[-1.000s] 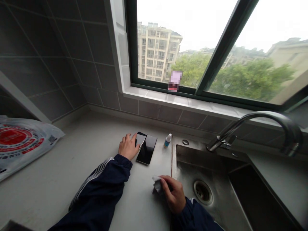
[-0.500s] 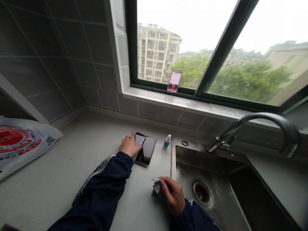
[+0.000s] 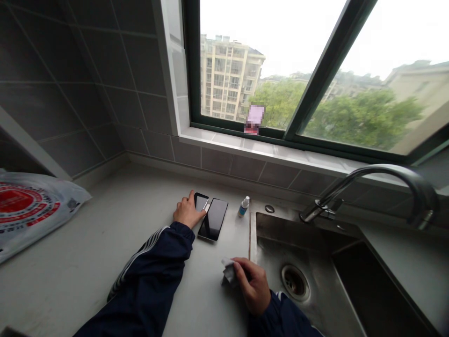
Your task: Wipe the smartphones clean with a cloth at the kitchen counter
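Two black phones lie side by side on the grey counter (image 3: 115,243). My left hand (image 3: 185,213) grips the smaller black phone (image 3: 201,201) at its left edge, thumb on its near corner and index finger stretched along its far side. The larger black phone (image 3: 213,219) lies flat just right of it, screen up and untouched. My right hand (image 3: 250,284) rests near the sink's left rim, closed on a crumpled white cloth (image 3: 228,272). A small spray bottle (image 3: 243,206) with a white cap stands upright behind the phones.
A steel sink (image 3: 315,262) with a drain and a curved tap (image 3: 368,187) fills the right side. A white plastic bag (image 3: 31,206) with red print lies at the far left. Grey tiled walls and a window sill (image 3: 266,150) close off the back.
My left hand has shifted the smaller phone slightly left, opening a small gap beside the larger phone. The right hand with the cloth has stayed put.
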`<state>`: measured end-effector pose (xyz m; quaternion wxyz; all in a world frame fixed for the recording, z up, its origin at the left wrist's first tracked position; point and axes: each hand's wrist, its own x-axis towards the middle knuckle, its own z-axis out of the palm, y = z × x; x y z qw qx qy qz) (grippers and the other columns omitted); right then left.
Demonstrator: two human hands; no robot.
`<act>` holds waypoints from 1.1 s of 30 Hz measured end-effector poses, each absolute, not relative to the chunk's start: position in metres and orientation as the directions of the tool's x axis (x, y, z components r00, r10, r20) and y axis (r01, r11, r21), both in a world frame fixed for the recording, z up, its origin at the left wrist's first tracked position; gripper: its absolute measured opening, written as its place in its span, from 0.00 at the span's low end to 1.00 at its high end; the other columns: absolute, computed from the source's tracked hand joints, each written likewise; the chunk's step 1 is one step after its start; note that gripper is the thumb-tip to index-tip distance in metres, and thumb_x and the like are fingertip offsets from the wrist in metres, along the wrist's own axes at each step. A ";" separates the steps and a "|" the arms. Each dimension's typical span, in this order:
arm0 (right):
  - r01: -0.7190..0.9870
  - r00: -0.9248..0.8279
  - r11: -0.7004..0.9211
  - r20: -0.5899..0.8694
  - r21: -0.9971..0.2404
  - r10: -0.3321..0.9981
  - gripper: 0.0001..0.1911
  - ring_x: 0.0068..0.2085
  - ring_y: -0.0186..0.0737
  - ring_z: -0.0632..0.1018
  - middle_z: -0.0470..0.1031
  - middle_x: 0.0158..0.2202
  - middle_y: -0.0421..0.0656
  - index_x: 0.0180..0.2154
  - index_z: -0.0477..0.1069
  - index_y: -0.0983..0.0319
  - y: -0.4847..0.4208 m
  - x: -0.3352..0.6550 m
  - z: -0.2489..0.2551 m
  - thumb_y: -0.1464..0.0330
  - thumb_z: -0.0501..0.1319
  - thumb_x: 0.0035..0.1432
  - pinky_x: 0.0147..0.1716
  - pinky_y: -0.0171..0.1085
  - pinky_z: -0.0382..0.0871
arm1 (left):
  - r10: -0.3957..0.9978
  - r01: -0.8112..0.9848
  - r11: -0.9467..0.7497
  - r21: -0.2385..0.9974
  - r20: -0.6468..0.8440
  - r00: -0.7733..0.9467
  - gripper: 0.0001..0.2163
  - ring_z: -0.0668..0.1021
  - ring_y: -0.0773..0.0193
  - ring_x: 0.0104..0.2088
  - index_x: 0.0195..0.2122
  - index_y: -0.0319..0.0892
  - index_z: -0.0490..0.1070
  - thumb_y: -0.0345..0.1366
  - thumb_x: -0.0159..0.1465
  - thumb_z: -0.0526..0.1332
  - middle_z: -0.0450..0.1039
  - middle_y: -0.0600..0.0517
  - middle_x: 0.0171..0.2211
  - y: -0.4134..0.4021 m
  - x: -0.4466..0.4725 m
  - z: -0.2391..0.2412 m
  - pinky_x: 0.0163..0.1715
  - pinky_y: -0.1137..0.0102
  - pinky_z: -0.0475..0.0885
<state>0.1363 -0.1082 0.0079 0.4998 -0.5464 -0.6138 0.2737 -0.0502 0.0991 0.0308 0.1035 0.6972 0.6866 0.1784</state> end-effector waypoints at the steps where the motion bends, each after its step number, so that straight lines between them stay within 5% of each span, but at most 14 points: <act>1: 0.397 0.095 0.252 0.312 -0.883 0.945 0.15 0.32 0.40 0.81 0.81 0.33 0.46 0.40 0.78 0.61 -0.108 0.136 0.008 0.61 0.55 0.64 0.33 0.33 0.74 | 0.994 0.913 -0.034 0.407 0.109 -0.012 0.41 0.72 0.45 0.48 0.65 0.46 0.47 0.51 0.52 0.60 0.68 0.40 0.49 0.098 -0.051 0.031 0.43 0.60 0.68; 12: 0.402 0.110 0.221 0.286 -0.889 0.952 0.16 0.33 0.40 0.81 0.81 0.33 0.46 0.39 0.78 0.61 -0.108 0.135 0.007 0.59 0.55 0.64 0.34 0.33 0.74 | 0.996 0.573 0.089 0.815 -0.062 -0.067 0.47 0.67 0.44 0.58 0.65 0.40 0.50 0.44 0.46 0.70 0.63 0.36 0.56 0.104 -0.070 0.046 0.53 0.59 0.63; 17: 0.395 0.132 0.195 0.265 -0.898 0.955 0.17 0.33 0.41 0.81 0.80 0.31 0.45 0.37 0.78 0.60 -0.108 0.136 0.009 0.58 0.55 0.64 0.34 0.34 0.75 | 0.938 0.105 0.293 0.950 -0.307 0.160 0.36 0.77 0.63 0.32 0.59 0.38 0.56 0.47 0.53 0.66 0.73 0.47 0.38 0.086 -0.067 0.060 0.29 0.70 0.73; 22: 0.369 0.176 0.164 0.242 -0.915 0.954 0.18 0.32 0.41 0.80 0.80 0.31 0.44 0.38 0.78 0.61 -0.107 0.138 0.009 0.56 0.55 0.63 0.33 0.33 0.74 | 0.822 -0.244 0.498 0.832 -0.363 0.439 0.15 0.70 0.75 0.21 0.41 0.38 0.68 0.42 0.58 0.63 0.68 0.54 0.29 0.059 -0.061 0.065 0.15 0.82 0.65; 26: 0.330 0.208 0.140 0.216 -0.934 0.954 0.20 0.31 0.41 0.80 0.80 0.30 0.45 0.38 0.79 0.62 -0.107 0.137 0.010 0.55 0.56 0.62 0.32 0.33 0.73 | 0.782 -0.381 0.583 0.718 -0.369 0.502 0.10 0.73 0.77 0.25 0.45 0.39 0.67 0.34 0.62 0.59 0.71 0.53 0.32 0.045 -0.056 0.060 0.19 0.85 0.69; 29: 0.291 0.231 0.119 0.190 -0.949 0.954 0.20 0.32 0.41 0.79 0.80 0.31 0.44 0.39 0.79 0.62 -0.108 0.137 0.012 0.54 0.57 0.61 0.33 0.33 0.72 | 0.790 -0.493 0.588 0.641 -0.324 0.520 0.16 0.79 0.72 0.35 0.53 0.45 0.63 0.31 0.63 0.56 0.73 0.51 0.43 0.033 -0.050 0.058 0.27 0.81 0.75; 33: 0.218 0.279 0.075 0.136 -0.973 0.951 0.17 0.34 0.42 0.80 0.80 0.31 0.44 0.36 0.80 0.61 -0.105 0.144 0.014 0.55 0.61 0.58 0.35 0.33 0.72 | 0.688 -0.610 0.698 0.375 -0.114 0.717 0.23 0.78 0.52 0.47 0.58 0.41 0.60 0.47 0.66 0.51 0.68 0.40 0.56 0.016 -0.040 0.052 0.39 0.58 0.78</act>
